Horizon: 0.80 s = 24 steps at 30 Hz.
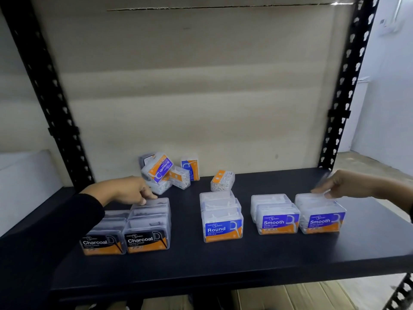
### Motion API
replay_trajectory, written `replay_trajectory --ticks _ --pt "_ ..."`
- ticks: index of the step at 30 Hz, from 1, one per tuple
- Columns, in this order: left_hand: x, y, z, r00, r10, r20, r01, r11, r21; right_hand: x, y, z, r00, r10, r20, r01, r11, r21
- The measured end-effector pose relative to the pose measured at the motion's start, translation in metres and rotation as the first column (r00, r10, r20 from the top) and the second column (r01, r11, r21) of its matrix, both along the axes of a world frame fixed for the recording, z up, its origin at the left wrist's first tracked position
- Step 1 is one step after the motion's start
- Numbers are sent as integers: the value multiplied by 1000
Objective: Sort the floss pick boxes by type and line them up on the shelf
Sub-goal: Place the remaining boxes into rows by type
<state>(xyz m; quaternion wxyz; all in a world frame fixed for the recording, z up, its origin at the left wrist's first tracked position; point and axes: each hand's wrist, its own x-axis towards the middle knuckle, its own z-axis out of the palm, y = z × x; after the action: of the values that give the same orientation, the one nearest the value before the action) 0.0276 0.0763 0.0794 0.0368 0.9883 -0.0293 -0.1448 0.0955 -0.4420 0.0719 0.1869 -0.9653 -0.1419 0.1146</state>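
Note:
On the black shelf (223, 265) stand rows of clear floss pick boxes: two Charcoal rows (147, 241) at the left, one Round row (222, 229) in the middle, two Smooth rows (278, 222) at the right. A loose pile of boxes (166, 172) lies at the back, with one more loose box (222, 180) to its right. My left hand (131, 191) rests its fingertips on the rear box of the right Charcoal row. My right hand (342, 184) touches the back box of the rightmost Smooth row (321, 222) with its fingertips; whether it grips is unclear.
Black perforated uprights (53, 113) stand at both sides, and a cardboard panel (190, 86) closes the back. Cardboard boxes (290, 296) show below the shelf. The front strip of the shelf is bare.

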Motion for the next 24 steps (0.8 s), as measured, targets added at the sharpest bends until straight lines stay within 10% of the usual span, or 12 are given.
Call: replay_trajectory --ticks 9,24 --pt "33 0 8 819 219 531 -88 961 -261 12 85 25 965 116 237 -94 990 -104" --pt "80 -16 -6 871 86 483 -146 985 87 88 236 -30 862 481 159 -324 765 -557"
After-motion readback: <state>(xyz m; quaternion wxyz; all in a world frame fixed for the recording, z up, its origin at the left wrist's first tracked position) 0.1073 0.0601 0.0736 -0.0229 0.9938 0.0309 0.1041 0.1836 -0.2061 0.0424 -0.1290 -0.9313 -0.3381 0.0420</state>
